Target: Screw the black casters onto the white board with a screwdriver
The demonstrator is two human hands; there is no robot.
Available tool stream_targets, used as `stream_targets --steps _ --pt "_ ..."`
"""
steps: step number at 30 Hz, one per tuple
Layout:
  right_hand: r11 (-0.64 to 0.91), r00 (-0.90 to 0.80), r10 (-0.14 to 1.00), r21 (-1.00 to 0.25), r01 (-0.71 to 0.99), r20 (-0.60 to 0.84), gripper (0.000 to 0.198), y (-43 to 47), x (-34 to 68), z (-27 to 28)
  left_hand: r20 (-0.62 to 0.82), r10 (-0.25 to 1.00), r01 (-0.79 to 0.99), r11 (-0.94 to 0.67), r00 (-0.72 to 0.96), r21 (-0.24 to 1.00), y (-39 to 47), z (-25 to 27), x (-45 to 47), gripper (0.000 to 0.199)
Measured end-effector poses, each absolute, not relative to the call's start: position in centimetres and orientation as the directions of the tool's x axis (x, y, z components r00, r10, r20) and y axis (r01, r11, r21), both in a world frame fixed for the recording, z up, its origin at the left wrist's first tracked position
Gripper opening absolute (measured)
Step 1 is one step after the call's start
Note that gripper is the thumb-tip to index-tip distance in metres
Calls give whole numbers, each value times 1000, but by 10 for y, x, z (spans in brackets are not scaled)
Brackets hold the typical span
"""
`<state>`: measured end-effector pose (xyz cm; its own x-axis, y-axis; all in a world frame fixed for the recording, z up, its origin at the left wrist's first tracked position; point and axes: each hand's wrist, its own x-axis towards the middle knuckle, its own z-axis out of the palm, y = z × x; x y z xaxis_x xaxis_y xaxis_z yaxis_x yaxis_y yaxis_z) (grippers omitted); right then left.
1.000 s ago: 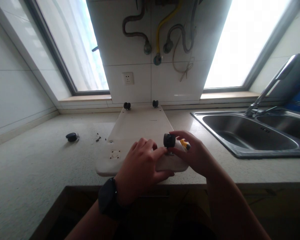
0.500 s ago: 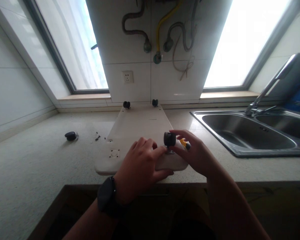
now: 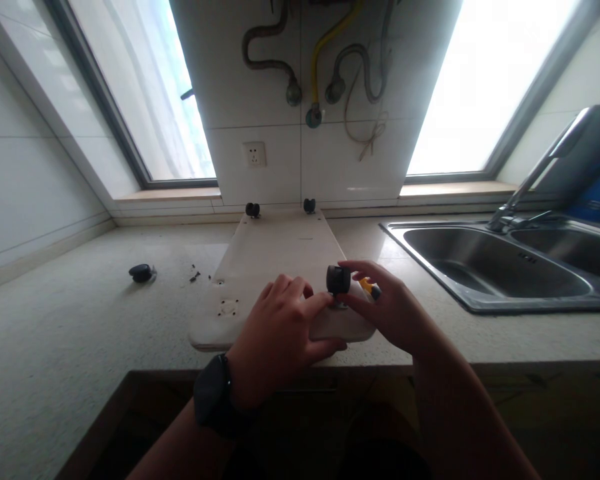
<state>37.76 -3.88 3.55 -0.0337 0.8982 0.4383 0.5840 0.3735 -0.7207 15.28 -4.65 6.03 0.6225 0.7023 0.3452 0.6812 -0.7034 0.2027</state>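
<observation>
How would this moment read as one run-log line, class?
left hand: on board, beside near wheel | right hand: holding near wheel | far wheels: two, at board's far end | loose wheel: on counter, left of board

A speckled countertop (image 3: 80,320) bears a white board (image 3: 285,250), a black caster (image 3: 141,273), small dark bits (image 3: 195,277)

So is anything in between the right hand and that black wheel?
Nothing visible is: the right hand has its fingertips at the black wheel. The left hand has a finger close by, at the wheel's foot, and a yellow-and-black thing shows beyond the right hand's thumb, but neither blocks those fingertips.
</observation>
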Motion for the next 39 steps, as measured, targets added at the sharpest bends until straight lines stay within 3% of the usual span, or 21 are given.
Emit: stream_targets --steps 13,15,18,20,22,25,31,39 --pt "422 -67 866 -654 628 495 57 -42 379 35 416 676 651 -724 608 225 -54 61 149 54" --pt "494 -120 817 -576 651 564 52 -43 381 36 477 679 622 -723 558 301 -66 62 145 42" --pt "600 -244 698 -365 712 673 26 -47 383 41 552 682 507 -729 480 461 -91 51 142 11" --pt "627 -336 639 -216 748 692 12 -50 383 46 567 680 404 -733 465 548 -106 34 144 15" --pt "625 -416 610 -87 776 675 10 -51 381 49 552 657 317 -743 513 589 -115 12 148 13" --pt "607 -497 589 57 793 637 12 -51 376 54 474 701 345 -691 533 635 -116 -14 153 13" --pt "574 -589 618 214 791 520 11 -50 371 62 352 716 430 -663 603 613 -90 -19 145 16" --pt "584 -634 603 274 764 485 6 -54 372 67 297 722 462 -648 624 605 -77 -27 138 18"
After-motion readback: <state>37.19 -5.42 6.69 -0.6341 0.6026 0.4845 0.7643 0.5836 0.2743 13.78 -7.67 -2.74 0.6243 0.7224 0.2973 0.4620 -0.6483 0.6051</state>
